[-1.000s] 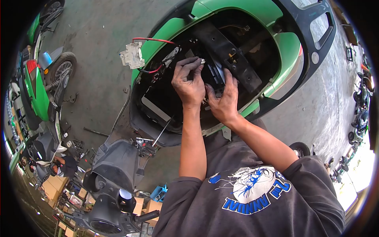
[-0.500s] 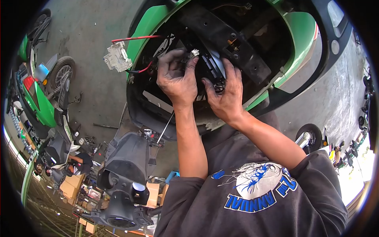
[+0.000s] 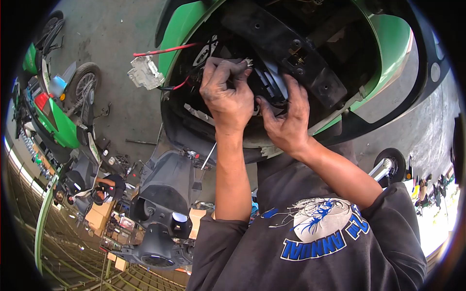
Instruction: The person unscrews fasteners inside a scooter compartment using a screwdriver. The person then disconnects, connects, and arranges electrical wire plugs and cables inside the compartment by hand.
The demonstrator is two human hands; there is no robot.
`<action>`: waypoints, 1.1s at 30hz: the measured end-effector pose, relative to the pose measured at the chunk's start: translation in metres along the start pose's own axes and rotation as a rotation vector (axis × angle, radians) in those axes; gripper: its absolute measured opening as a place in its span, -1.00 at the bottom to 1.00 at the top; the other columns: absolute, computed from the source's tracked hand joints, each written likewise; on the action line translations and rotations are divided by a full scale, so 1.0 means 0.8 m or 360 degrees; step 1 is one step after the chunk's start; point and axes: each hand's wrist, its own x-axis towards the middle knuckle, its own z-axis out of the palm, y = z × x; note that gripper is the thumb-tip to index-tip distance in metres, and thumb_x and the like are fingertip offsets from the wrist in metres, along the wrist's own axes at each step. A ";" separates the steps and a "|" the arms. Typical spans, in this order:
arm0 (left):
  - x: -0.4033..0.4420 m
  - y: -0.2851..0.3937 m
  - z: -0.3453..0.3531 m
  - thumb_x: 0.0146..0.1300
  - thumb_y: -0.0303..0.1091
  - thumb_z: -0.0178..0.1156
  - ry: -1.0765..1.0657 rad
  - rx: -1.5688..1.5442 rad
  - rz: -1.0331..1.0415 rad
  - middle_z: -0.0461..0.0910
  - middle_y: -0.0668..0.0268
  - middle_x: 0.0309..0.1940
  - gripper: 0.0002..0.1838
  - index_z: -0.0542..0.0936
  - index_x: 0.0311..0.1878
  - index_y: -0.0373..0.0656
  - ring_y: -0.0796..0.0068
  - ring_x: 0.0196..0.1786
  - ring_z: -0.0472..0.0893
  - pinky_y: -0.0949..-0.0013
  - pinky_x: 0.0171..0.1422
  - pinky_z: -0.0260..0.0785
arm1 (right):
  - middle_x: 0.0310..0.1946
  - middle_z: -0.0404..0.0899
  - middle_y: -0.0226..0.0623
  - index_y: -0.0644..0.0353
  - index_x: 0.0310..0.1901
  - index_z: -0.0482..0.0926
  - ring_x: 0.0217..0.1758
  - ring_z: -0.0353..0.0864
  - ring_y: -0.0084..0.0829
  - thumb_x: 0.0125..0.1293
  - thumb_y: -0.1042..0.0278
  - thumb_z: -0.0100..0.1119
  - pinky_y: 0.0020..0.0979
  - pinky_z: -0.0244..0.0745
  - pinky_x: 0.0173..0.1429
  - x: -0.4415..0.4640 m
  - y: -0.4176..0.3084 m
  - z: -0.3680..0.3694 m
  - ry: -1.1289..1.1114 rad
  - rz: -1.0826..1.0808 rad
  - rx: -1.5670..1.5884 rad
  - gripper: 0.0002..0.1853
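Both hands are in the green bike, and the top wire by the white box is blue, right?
Not blue: the head view shows a red top wire by the white box. The left hand and right hand are in the green bike.

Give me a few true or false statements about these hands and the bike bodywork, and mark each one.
1. The left hand has a small pale connector at its fingertips. True.
2. The right hand grips the pale block. False: the pale block is out beside the bodywork, in neither hand.
3. Green panels flank the opening. True.
4. The shirt is plain white. False: the shirt is dark, with a blue and white print.
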 end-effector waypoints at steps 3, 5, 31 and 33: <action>-0.006 -0.004 0.003 0.06 -0.77 0.26 0.0058 0.0004 0.0111 0.55 0.20 -0.31 -0.84 0.62 -0.35 -0.29 0.32 -0.28 0.64 0.38 -0.15 0.55 | 0.03 0.48 0.23 0.46 0.19 0.39 0.08 0.48 0.18 0.06 0.44 0.41 -0.07 0.42 0.16 -0.002 -0.003 -0.007 -0.0019 0.0104 -0.0076 -0.35; -0.015 -0.006 -0.002 0.10 -0.74 0.28 0.0044 -0.0012 0.0137 0.57 0.23 -0.25 -0.81 0.65 -0.22 -0.30 0.36 -0.19 0.64 0.41 -0.05 0.54 | -0.08 0.57 0.10 0.46 0.15 0.41 -0.02 0.58 0.01 0.08 0.35 0.48 -0.15 0.47 0.09 -0.003 0.003 -0.008 -0.0001 0.0058 -0.0172 -0.35; -0.043 -0.023 0.017 0.09 -0.63 0.32 0.0310 -0.0122 -0.0176 0.71 0.14 -0.28 -0.80 0.69 -0.17 -0.32 0.28 -0.23 0.71 0.35 -0.08 0.52 | -0.25 0.68 -0.06 0.40 0.00 0.52 -0.23 0.68 -0.20 0.18 0.39 0.40 -0.28 0.55 -0.05 0.007 0.018 -0.010 -0.0112 0.0269 0.0379 -0.59; -0.039 -0.015 0.009 0.10 -0.63 0.31 0.0289 -0.0181 -0.0227 0.71 0.13 -0.28 -0.81 0.69 -0.17 -0.32 0.27 -0.24 0.71 0.36 -0.08 0.51 | -0.24 0.67 -0.05 0.41 0.02 0.51 -0.19 0.68 -0.15 0.18 0.39 0.40 -0.26 0.54 0.00 0.005 0.018 -0.009 -0.0083 0.0174 0.0301 -0.58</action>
